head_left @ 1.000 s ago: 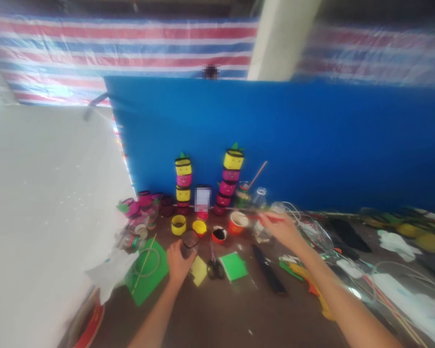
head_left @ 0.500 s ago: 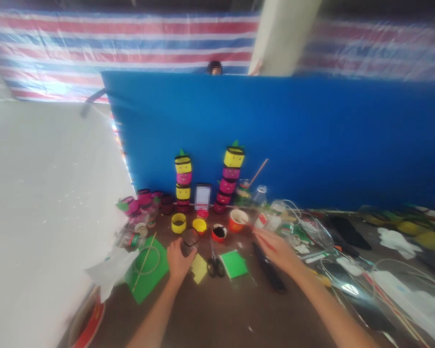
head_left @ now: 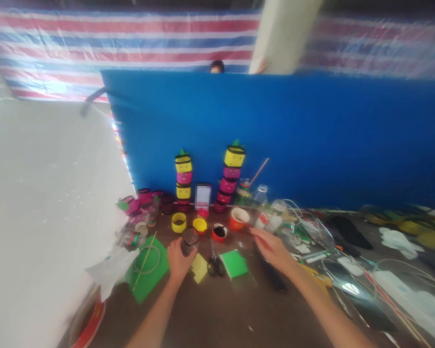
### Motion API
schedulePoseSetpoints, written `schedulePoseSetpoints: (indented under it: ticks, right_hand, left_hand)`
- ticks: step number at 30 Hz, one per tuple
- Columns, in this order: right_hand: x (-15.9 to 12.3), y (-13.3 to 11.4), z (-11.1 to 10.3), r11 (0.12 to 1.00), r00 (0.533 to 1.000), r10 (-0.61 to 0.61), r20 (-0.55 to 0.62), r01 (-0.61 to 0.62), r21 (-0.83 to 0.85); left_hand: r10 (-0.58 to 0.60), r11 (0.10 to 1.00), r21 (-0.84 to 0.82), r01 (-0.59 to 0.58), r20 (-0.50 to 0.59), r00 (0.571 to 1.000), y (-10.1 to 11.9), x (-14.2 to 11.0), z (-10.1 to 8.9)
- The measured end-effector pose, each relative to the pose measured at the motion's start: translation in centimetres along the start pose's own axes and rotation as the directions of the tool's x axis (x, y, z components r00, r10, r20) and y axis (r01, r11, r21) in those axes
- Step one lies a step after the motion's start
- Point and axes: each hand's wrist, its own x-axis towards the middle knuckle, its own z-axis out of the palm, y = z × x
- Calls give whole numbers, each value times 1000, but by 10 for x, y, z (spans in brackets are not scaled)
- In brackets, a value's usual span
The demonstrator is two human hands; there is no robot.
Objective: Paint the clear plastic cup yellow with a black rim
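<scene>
Left grip [head_left: 180, 258] is grasping a clear cup [head_left: 190, 239], its dark rim facing up. Right grip [head_left: 272, 248] is pinching a slim red item [head_left: 266, 245], too blurred to identify, near a red cup [head_left: 236, 224]. On the tabletop [head_left: 235, 314], 2 yellow cups [head_left: 179, 227] are standing beyond the left grip. Scissors [head_left: 216, 266] and a green pad [head_left: 234, 264] are lying between the 2 grips; a green sheet [head_left: 159, 256] is lying left of the left grip.

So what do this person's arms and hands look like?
The bare left hand and bare right hand wear no gloves. The bare left forearm and bare right forearm show no sleeves, watch or bracelet; finer markings are too blurred to tell.
</scene>
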Motion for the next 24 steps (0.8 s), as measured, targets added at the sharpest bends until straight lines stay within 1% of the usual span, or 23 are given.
schedulePoseSetpoints:
  ticks: [2, 5, 7, 11, 15, 19, 24]
  right_hand:
    - [11, 4, -3, 996, 995, 87, -39, -86, 20]
    - [34, 15, -5, 980, 979, 195, -52, -192, 61]
    - [50, 24, -4, 964, 968, 250, -29, -246, 105]
    - [71, 37, -2, 926, 943, 322, 81, -331, 183]
    - [79, 41, -1, 895, 922, 374, 102, -387, 222]
    - [81, 40, 4, 869, 909, 388, 149, -415, 271]
    - [84, 43, 9, 840, 898, 410, 162, -440, 316]
  left_hand:
    - [2, 1000, 0, -2, -2, 1000, 0, 0, 0]
    - [-6, 1000, 11, 6, 8, 1000, 0, 0, 1]
    - [-9, 1000, 16, 9, 19, 1000, 0, 0, 1]
    - [-11, 1000, 7, 11, 14, 1000, 0, 0, 0]
    - [-3, 1000, -5, 3, 19, 1000, 0, 0, 0]
    - [-13, 1000, 5, 13, 18, 1000, 2, 0, -2]
    - [0, 1000, 16, -1, 20, 1000, 4, 0, -4]
